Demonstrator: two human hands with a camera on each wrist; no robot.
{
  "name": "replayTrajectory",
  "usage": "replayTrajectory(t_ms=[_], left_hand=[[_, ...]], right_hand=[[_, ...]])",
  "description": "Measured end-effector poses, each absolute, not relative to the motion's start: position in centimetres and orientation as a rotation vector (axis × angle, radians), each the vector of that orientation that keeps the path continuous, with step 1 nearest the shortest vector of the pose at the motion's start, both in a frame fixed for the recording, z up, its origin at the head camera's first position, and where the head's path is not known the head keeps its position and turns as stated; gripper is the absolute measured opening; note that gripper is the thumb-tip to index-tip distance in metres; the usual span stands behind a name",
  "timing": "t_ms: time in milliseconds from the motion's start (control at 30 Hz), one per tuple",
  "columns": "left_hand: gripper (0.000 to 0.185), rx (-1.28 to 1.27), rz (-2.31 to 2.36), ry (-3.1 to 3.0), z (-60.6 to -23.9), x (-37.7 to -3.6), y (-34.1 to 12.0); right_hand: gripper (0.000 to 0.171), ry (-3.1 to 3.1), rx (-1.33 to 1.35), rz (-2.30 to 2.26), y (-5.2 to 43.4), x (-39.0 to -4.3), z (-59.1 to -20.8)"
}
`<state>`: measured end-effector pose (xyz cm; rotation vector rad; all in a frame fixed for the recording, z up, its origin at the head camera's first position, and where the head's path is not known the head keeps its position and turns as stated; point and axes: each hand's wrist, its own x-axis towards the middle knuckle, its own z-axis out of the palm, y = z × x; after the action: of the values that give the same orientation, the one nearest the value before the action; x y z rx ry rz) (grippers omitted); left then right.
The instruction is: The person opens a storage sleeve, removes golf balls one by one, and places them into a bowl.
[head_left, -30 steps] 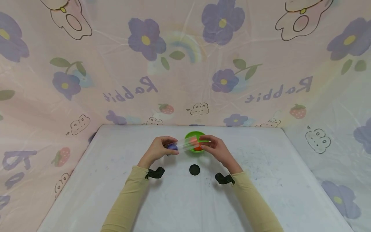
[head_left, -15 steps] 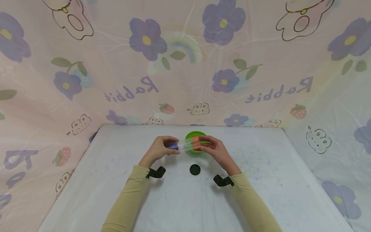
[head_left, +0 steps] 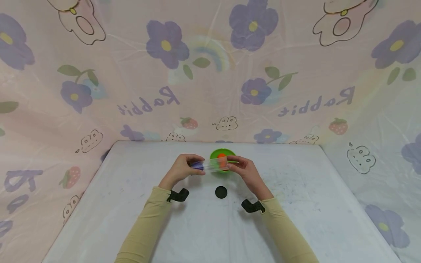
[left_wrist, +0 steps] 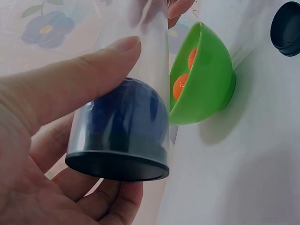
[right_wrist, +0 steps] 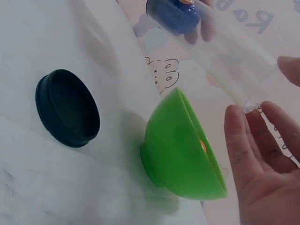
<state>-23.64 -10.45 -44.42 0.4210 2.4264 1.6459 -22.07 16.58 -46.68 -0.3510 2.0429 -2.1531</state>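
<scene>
Left hand (head_left: pixel 182 168): fingers wrapped round capped end of clear tube (head_left: pixel 210 165), centre frame, steadying it level.
Right hand (head_left: pixel 244 171): fingertips pinching open end.
Blue ball (left_wrist: pixel 126 115): resting against cap.
Green bowl (head_left: pixel 217 153): behind tube, orange balls (left_wrist: pixel 180 86) inside.
Black lid (head_left: pixel 221 192): lower centre, lying apart.

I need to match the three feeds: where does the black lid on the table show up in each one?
Head: the black lid lies on the table, below centre, between the two wrists.
Left wrist: top right corner, cut by the frame edge.
Right wrist: left of centre, flat on the table.
Shared landmark: the green bowl, close beside the lid in every view.
</scene>
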Motion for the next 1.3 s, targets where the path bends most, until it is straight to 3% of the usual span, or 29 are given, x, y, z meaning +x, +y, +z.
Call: replayTrajectory(t_ms=[1300], left_hand=[[0.045, 0.535, 1.45, 2.56, -42.4, -24.4, -10.3]], right_hand=[[0.055, 1.949, -0.204, -2.18, 16.6, -21.6, -48.0]])
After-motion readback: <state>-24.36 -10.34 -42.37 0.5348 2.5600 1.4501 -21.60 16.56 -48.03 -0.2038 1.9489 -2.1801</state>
